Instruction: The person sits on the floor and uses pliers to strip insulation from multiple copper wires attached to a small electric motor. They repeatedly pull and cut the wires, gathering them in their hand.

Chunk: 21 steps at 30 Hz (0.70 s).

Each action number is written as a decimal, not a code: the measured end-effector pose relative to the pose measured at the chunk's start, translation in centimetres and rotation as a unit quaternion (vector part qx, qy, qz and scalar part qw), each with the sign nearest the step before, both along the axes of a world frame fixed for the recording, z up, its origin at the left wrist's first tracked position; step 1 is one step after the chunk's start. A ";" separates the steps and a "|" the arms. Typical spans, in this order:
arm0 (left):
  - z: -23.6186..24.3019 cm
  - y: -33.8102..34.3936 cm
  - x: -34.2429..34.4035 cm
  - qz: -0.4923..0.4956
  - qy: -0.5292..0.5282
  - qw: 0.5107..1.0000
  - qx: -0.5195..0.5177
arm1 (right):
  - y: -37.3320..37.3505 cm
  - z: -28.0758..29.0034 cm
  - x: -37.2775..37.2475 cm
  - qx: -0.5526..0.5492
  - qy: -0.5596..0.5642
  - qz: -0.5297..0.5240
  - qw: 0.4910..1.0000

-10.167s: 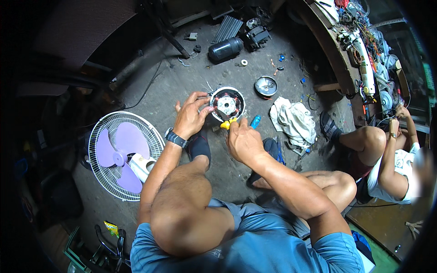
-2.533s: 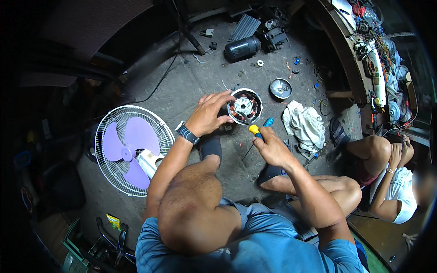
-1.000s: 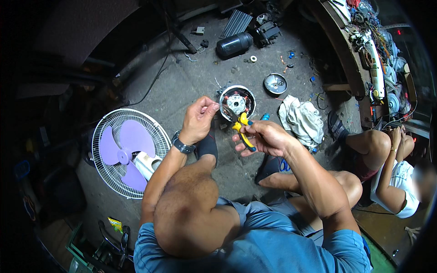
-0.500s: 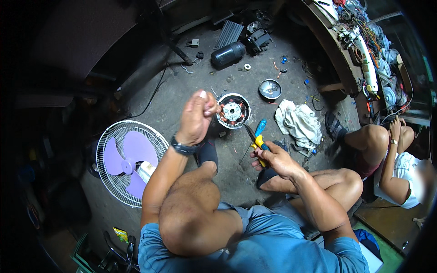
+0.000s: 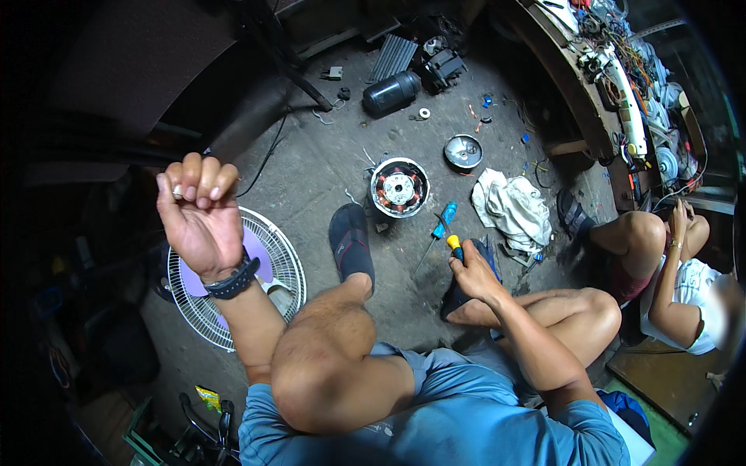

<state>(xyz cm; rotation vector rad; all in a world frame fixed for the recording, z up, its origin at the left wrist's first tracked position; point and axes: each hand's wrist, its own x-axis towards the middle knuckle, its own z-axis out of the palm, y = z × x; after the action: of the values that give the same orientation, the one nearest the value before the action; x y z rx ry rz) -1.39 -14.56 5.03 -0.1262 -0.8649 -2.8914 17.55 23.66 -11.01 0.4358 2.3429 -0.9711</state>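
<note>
My left hand point(image 5: 203, 219) is raised over the fan, palm upward, fingers curled, with something small and pale at the fingertips that I cannot make out. My right hand point(image 5: 475, 273) grips yellow-and-blue pliers point(image 5: 455, 245), jaws pointing away from me. Near their tips lies a blue-handled screwdriver point(image 5: 445, 213) on the floor. An open motor point(image 5: 383, 175) with copper windings and a pale hub stands ahead, a few thin wires beside it. A round metal cover point(image 5: 463, 151) lies beyond it to the right.
A white fan with purple blades point(image 5: 258, 264) is at left. A crumpled white cloth point(image 5: 509, 210) lies right. Behind are a black cylinder point(image 5: 388, 95) and a ribbed plate point(image 5: 391, 60). A co-worker point(image 5: 676, 311) sits right, beside a cluttered bench point(image 5: 614, 93).
My left hand has left the motor and swung left, over the fan. My right hand has drawn the pliers back from the motor toward me.
</note>
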 end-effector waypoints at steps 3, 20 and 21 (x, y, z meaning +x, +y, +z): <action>-1.4 0.6 -0.4 -0.009 -0.025 1.000 -0.015 | 0.4 -4.1 -0.1 0.028 0.009 0.006 1.000; -15.7 7.5 1.4 -0.144 0.106 0.692 -0.700 | -4.2 5.2 -12.3 -0.261 -0.189 -0.056 0.945; -16.0 7.5 1.5 -0.148 0.105 0.689 -0.702 | -4.2 5.2 -12.9 -0.258 -0.213 -0.044 0.941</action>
<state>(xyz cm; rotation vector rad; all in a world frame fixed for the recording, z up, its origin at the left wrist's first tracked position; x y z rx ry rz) 0.09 -7.08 -10.96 -0.7167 -2.8703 -1.5501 4.65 19.47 -5.80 0.4789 1.6193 -1.3308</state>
